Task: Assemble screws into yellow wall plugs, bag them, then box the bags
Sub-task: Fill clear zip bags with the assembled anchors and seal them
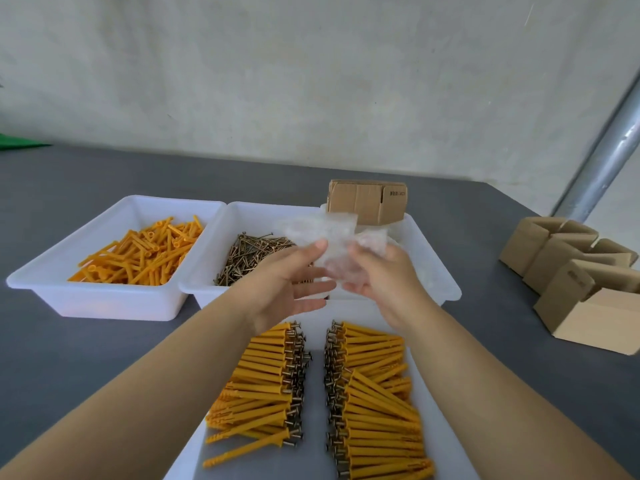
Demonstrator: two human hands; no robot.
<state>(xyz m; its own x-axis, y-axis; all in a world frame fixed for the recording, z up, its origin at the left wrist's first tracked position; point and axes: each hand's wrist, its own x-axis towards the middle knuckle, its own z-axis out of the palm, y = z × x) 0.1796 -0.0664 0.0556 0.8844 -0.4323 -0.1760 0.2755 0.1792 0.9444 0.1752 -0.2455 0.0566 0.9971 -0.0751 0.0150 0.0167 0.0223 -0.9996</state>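
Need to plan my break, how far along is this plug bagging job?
Done: two piles of assembled plugs lie on the near tray. In hand: left hand and right hand hold an empty clear bag. Left: bagging, then filling the cardboard boxes.

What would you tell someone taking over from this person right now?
Left hand and right hand both pinch clear plastic bags, held above the trays, nothing in them yet.
Loose yellow wall plugs fill the left tray, loose screws the middle one.
Done: two rows of assembled plugs on the near white board.
Left: bag these, then pack the open cardboard boxes at right.
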